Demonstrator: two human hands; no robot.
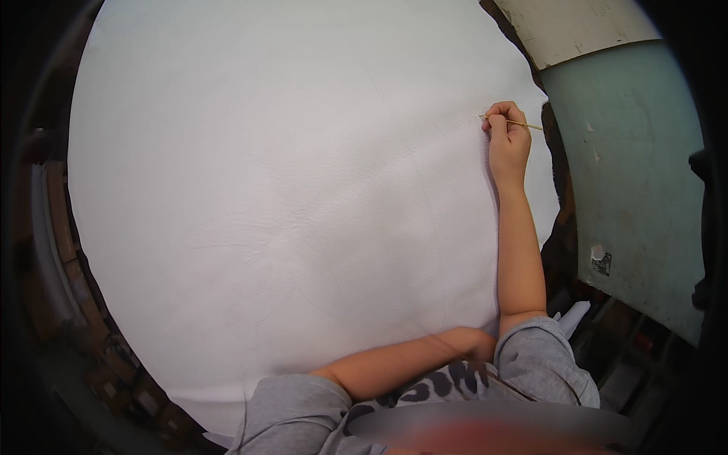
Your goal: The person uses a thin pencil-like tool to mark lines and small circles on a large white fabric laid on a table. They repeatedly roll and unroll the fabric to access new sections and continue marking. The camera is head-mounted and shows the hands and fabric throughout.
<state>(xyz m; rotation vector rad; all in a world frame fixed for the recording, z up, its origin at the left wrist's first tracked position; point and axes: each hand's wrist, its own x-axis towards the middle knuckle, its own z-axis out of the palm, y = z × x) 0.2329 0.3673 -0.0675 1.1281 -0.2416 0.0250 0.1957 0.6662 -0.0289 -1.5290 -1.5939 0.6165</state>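
A large white sheet with a grained, leather-like surface spreads over most of the view, with faint lines and creases on it. Toward its far right edge, my right hand is closed in a pinch around a thin yellow stick. The stick's pale tip lies at or just over the sheet; contact cannot be made out. My left forearm lies across the sheet's near edge, in front of my body. My left hand is bent close to my right elbow, its fingers hidden from sight.
Beyond the sheet's uneven right edge stands a pale green panel with a small torn label, and a cream board adjoins it at the far right. Shelves with stacked, boxy items run along the left, low and dim.
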